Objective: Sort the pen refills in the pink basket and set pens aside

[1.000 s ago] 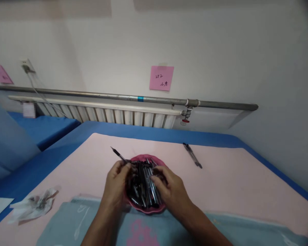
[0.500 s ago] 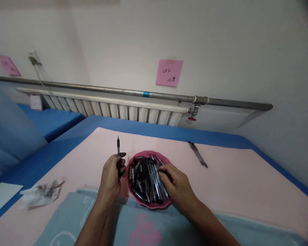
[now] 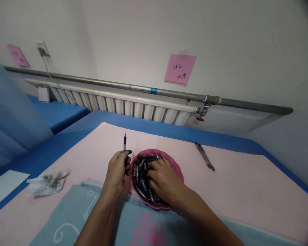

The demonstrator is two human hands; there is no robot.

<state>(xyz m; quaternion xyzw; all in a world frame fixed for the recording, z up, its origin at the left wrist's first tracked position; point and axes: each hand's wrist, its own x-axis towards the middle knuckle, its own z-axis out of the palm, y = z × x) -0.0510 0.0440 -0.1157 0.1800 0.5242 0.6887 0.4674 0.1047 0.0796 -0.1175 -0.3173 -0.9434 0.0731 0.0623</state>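
Observation:
My left hand [image 3: 117, 171] is closed around a pen [image 3: 125, 142], which stands upright with its bare tip and black grip on top. Dark smudges mark the thumb and fingers of that hand. Just right of it sits a round pink basket [image 3: 179, 168] with a wavy rim, filled with black pen caps [image 3: 143, 186] and clear pen barrels. My right hand [image 3: 165, 177] is inside the basket, its fingers curled down over the caps. Its fingertips are partly hidden among the pen parts, so what they grip cannot be made out.
Two pens [image 3: 204, 157] lie together on the pink sheet [image 3: 241, 181] to the right. A crumpled, stained tissue [image 3: 50, 182] and a white card [image 3: 6, 188] lie at left. Teal cloth [image 3: 92, 208] covers the near edge. Behind the blue bed edge is a radiator [image 3: 133, 111].
My right hand has moved left across the basket, from the clear barrels on its right side to the caps. My left hand still holds the pen upright. The view has shifted slightly.

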